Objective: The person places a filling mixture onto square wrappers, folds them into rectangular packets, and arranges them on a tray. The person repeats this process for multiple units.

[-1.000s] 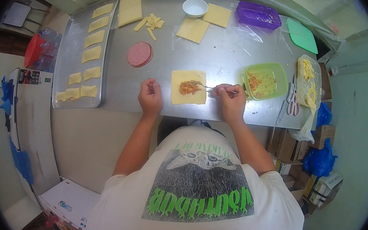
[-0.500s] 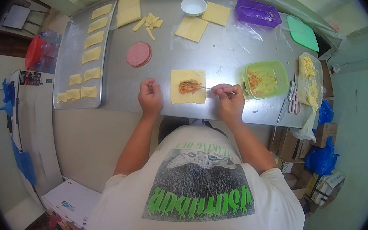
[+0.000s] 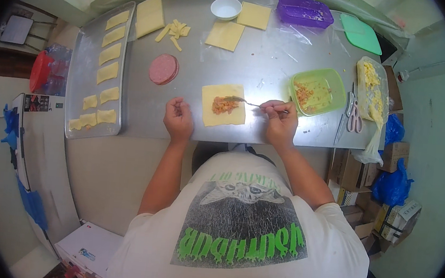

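A square sheet of pale dough lies near the table's front edge, with a heap of orange-brown chopped filling on its middle. My right hand pinches the handle of a metal spoon, whose tip is over the upper right part of the filling. Left of the dough, my left hand rests by the table edge with its fingers curled in and nothing visible in them. Just beyond my right hand stands a green plastic container holding more of the filling.
A metal tray with several dough pieces lies left. Round pink meat slices, dough strips, stacked dough sheets, a white bowl and a purple container stand farther back. Scissors and a tub of yellow pieces are right.
The spoon's tip has lifted slightly and shifted toward the upper right of the filling. My left hand has stayed nearly in place. The whole view has shifted a little.
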